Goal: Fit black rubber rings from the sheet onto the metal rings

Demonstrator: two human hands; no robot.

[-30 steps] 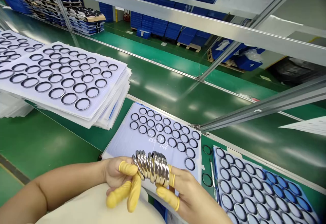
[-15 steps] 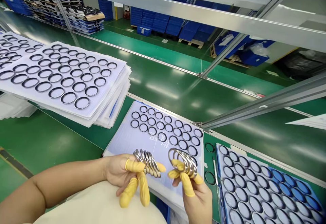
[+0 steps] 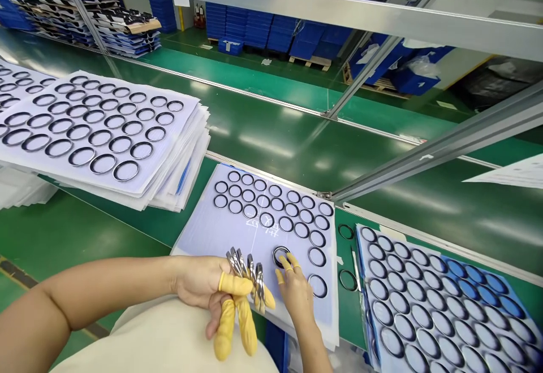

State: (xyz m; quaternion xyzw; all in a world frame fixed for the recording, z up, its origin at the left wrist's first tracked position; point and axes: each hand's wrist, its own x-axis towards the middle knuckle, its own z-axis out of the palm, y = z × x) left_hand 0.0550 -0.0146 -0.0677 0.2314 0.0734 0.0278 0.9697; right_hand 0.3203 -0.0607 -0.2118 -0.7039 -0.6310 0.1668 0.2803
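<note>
My left hand (image 3: 229, 299), with yellow finger cots on its fingers, is closed around a row of several shiny metal rings (image 3: 235, 265) standing on edge. On the white sheet (image 3: 199, 231) in front of me, rows of dark-edged rings (image 3: 267, 220) lie flat along the far and right sides. My right hand (image 3: 297, 294), also in yellow finger cots, reaches down to the sheet. Its fingertips pinch the near edge of a metal ring (image 3: 275, 255) lying at the sheet's middle right; whether more than one ring is there, I cannot tell.
A tall stack of white sheets (image 3: 169, 158) covered with rings stands at the left. To the right lies another ring-covered stack (image 3: 424, 288). Between them are a loose ring (image 3: 346, 231) and a thin white tool (image 3: 355, 263). A metal frame post (image 3: 403, 150) slants across the right.
My right hand has gone from holding several rings in the air to the sheet, where more rings now lie in the right-hand column. The left hand still holds its rings.
</note>
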